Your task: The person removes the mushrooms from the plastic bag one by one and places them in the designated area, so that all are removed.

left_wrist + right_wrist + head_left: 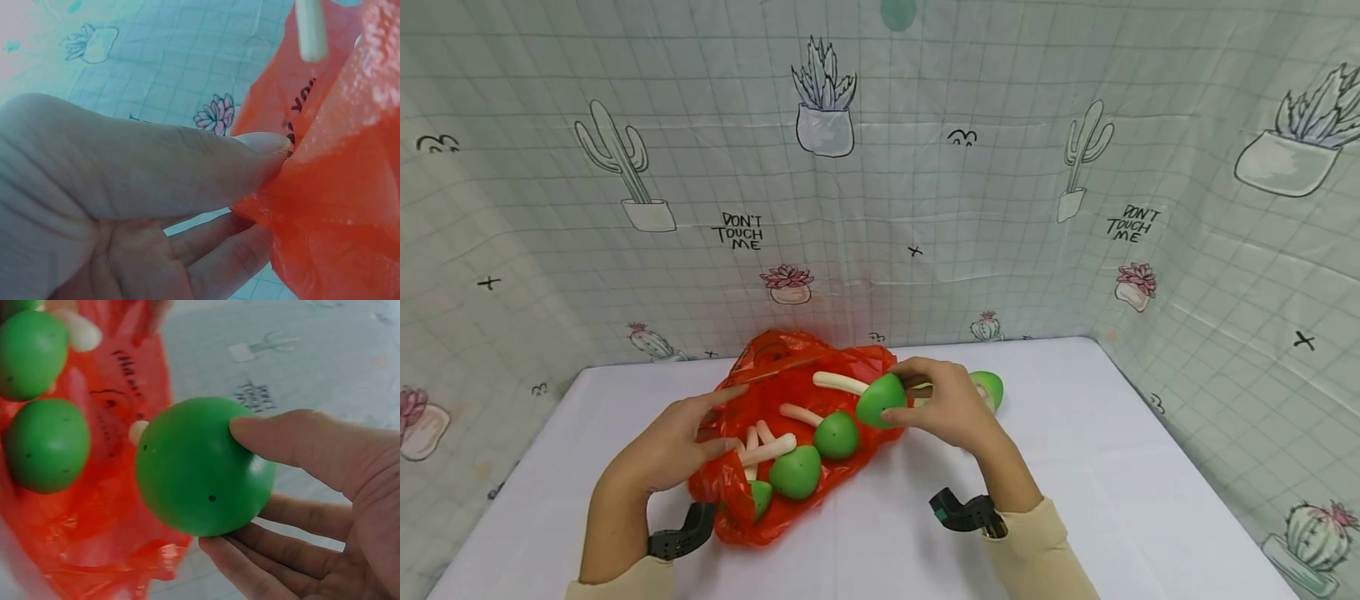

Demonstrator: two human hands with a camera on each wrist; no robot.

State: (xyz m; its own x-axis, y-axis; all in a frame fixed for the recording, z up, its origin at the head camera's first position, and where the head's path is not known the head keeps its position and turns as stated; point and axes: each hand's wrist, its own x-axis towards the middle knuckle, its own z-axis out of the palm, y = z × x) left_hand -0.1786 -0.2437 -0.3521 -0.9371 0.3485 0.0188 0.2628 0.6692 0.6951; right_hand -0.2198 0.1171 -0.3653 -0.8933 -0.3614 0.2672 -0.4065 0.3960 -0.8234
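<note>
Green mushroom toy [881, 400] sits in the right hand [947, 404], thumb on its cap and fingers curled under, held just above the right edge of the red bag [775, 442]. Risk: the cap looks smooth and round, so a light pinch could let it slip and roll off the white table [1075, 467]. Left hand [673, 446] pinches the bag's rim between thumb and fingers; a tug might spill the other mushrooms [816, 454]. Both wrists rest low, palms turned inward.
</note>
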